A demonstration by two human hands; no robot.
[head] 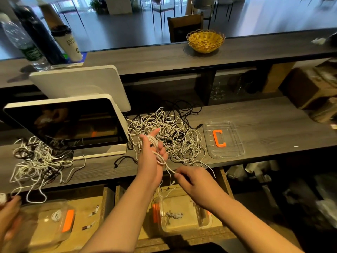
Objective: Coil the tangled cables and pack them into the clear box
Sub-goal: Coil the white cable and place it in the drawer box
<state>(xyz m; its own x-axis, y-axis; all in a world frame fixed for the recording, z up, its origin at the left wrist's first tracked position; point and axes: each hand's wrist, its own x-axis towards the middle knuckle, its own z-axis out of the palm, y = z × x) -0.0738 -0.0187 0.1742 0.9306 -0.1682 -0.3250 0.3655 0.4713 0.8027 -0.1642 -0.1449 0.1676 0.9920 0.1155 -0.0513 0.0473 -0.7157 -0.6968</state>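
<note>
My left hand (152,152) is raised over the counter with a white cable (160,158) wound in several loops around its fingers and palm. My right hand (193,178) pinches the loose end of that cable just below the counter edge. Behind them lies a tangled pile of white and black cables (175,136). A clear box (184,214) with orange clips stands on the lower shelf under my hands, a small coiled cable inside it. Its clear lid (235,143) with an orange clip lies on the counter at the right.
A second cable tangle (36,161) lies at the left beside a white screen terminal (69,123). Another person's hand (9,212) and a second clear box (60,220) are at lower left. A wicker basket (205,41), bottles and a cup (67,44) stand on the upper ledge.
</note>
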